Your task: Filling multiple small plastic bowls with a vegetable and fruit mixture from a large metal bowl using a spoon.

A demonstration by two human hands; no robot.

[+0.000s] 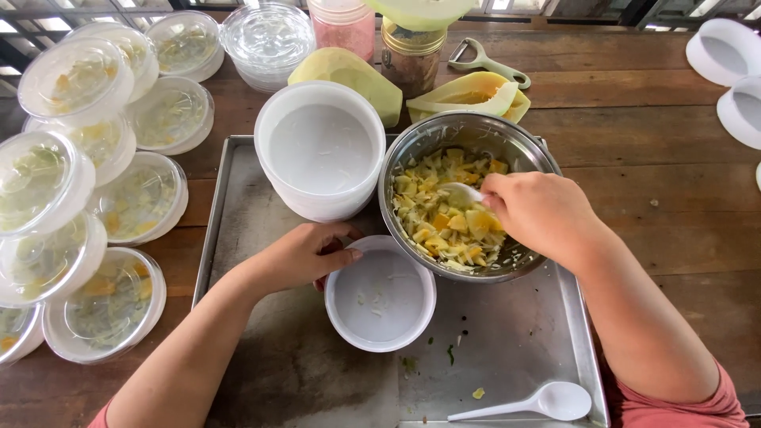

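Observation:
My left hand (pixel 305 255) grips the left rim of a small white bowl (pixel 382 305) that stands on the metal tray (pixel 238 206); only a few shreds lie in the bowl. My right hand (pixel 539 212) holds a white spoon (pixel 461 192) dipped into the steel mixing bowl (pixel 476 131), which holds a yellow shredded fruit salad (pixel 444 222). The steel bowl touches the small bowl's upper right rim.
A stack of empty white bowls (pixel 319 150) stands behind my left hand. Several lidded filled bowls (pixel 103 305) crowd the left side. A second white spoon (pixel 531 404) lies at the tray's front right. Cut papaya (pixel 468 93), a peeler (pixel 483 59) and jars (pixel 411 51) sit behind.

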